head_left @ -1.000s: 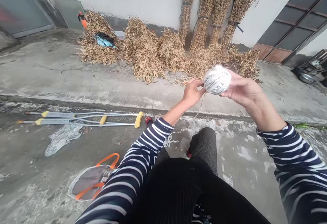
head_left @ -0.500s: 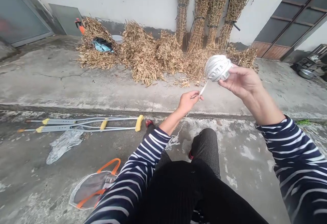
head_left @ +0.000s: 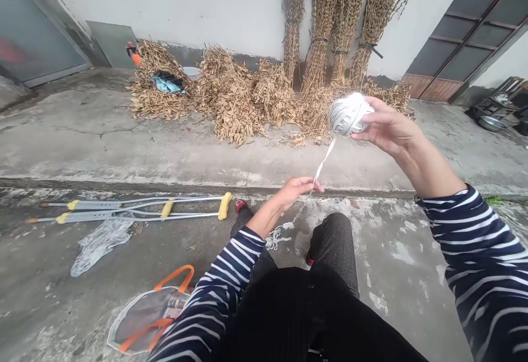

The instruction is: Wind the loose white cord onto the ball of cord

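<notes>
My right hand [head_left: 385,125] grips a ball of white flat cord [head_left: 350,114], raised in front of me at chest height or so. From the underside of the ball a strand [head_left: 325,158] runs down and left, looking slightly twisted. My left hand [head_left: 300,188] pinches this strand between thumb and fingers, lower than the ball. Beneath the left hand, a loose tangle of white cord [head_left: 278,236] lies on the ground between my feet, with a thin length trailing up toward the hand.
Two crutches [head_left: 144,208] lie at the left beside a crumpled clear plastic bag [head_left: 101,243]. Nearer me is a transparent bag with orange handles [head_left: 140,318]. Beyond the low concrete step [head_left: 165,172], dried plant heaps [head_left: 235,98] and tied upright bundles [head_left: 319,48] stand along the wall.
My left hand has moved down, away from the ball, and the strand between them is longer. The ball has turned in my right hand. The camera view has tilted slightly up.
</notes>
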A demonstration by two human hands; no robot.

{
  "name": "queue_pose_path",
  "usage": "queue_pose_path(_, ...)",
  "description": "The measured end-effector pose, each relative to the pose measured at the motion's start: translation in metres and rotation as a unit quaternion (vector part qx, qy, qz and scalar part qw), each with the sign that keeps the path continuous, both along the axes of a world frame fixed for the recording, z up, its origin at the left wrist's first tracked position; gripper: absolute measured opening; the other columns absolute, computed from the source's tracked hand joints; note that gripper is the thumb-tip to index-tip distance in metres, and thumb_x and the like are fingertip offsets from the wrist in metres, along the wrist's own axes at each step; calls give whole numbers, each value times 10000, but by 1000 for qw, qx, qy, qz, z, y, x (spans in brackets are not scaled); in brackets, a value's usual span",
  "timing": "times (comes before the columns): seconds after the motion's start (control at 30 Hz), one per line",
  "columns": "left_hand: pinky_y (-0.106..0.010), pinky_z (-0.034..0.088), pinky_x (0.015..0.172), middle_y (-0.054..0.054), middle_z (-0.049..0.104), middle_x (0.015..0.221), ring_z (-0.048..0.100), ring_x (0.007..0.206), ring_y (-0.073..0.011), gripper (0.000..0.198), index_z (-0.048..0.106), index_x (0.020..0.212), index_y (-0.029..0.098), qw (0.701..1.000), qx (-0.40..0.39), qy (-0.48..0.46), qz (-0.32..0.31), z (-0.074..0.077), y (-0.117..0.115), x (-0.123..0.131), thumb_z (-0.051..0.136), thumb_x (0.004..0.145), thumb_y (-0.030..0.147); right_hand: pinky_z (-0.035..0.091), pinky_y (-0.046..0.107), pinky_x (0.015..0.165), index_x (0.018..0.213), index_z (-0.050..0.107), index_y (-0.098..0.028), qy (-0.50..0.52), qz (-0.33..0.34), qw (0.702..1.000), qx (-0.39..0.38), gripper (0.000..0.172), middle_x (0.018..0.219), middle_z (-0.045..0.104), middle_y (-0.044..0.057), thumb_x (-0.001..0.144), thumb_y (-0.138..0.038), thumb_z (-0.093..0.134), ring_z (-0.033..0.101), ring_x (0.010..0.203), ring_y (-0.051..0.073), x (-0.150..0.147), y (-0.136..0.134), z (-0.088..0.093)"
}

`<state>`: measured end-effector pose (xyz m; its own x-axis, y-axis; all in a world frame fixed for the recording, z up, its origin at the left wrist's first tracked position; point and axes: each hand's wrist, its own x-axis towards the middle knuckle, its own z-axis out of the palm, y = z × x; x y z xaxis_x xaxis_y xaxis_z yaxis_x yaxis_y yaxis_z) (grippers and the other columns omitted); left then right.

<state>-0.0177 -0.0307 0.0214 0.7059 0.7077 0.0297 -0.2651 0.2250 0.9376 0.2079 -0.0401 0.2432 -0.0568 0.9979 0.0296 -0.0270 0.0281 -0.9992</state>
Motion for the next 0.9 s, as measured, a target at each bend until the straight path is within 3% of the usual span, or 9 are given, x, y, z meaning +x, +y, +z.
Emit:
queue_pose_path(0.2, -298, 533, 747, 4, 643, 672, 641, 606, -130, 407, 675, 915, 139, 982, -139, -100, -80, -7, -3, -5, 927, 706, 380, 651, 329, 627, 1139, 586, -239, -17, 19, 997, 76, 683, 1052, 679, 26, 534, -111, 876, 691, 843, 200, -13, -8, 1)
queue_pose_path(0.3, -287, 540, 730, 34, 605, 615, 551, 489, -83, 405, 674, 924, 133, 979, -142, -98, -104, -7, -5, -4, 916, 733, 397, 620, 322, 627, 1086, 613, -255, -20, 33, 988, 148, 685, 1057, 679, 23, 490, -117, 920, 654, 905, 215, -21, -15, -1)
queue_pose_path(0.43, -302, 545, 743, 50, 594, 588, 502, 447, -71, 439, 691, 951, 133, 983, -115, -61, -127, -4, 1, -7, 909, 739, 449, 584, 289, 751, 1043, 671, -272, -36, 54, 975, 214, 647, 1095, 681, 18, 482, -140, 965, 616, 1022, 205, -29, -21, -3)
queue_pose_path(0.53, -323, 540, 812, -21, 704, 723, 636, 613, -124, 463, 722, 960, 125, 996, -54, -20, -63, 1, 10, -11, 883, 744, 501, 572, 271, 802, 1008, 688, -271, -21, 46, 974, 221, 640, 1065, 673, 3, 453, -98, 954, 609, 1010, 183, -32, -22, 0)
queue_pose_path(0.63, -347, 491, 1009, -103, 788, 981, 708, 962, -191, 378, 766, 953, 119, 993, 56, 53, 88, 12, 20, -14, 843, 778, 445, 575, 266, 779, 1004, 689, -262, -7, 37, 974, 225, 645, 1039, 679, 1, 441, -65, 934, 606, 982, 171, -32, -22, 5)
queue_pose_path(0.7, -343, 469, 1052, -107, 789, 1076, 691, 1053, -197, 310, 779, 989, 124, 975, 118, 84, 169, 25, 26, -13, 836, 774, 340, 581, 278, 736, 1010, 676, -259, -11, 31, 975, 222, 659, 1021, 685, 5, 434, -67, 933, 608, 963, 179, -33, -21, 7)
queue_pose_path(0.8, -301, 537, 908, -116, 756, 1212, 686, 1057, -197, 358, 757, 1099, 138, 960, 143, 58, 234, 46, 33, -3, 818, 768, 260, 594, 288, 649, 1014, 637, -264, -16, 25, 980, 199, 676, 1010, 693, 5, 430, -83, 922, 622, 942, 197, -40, -22, 7)
queue_pose_path(0.9, -248, 562, 737, -114, 745, 1195, 692, 1009, -192, 381, 734, 1118, 142, 964, 115, 9, 238, 59, 37, 15, 825, 762, 246, 634, 307, 612, 1047, 594, -278, -13, 31, 984, 175, 674, 1020, 690, -2, 479, -99, 911, 646, 908, 198, -48, -23, 5)
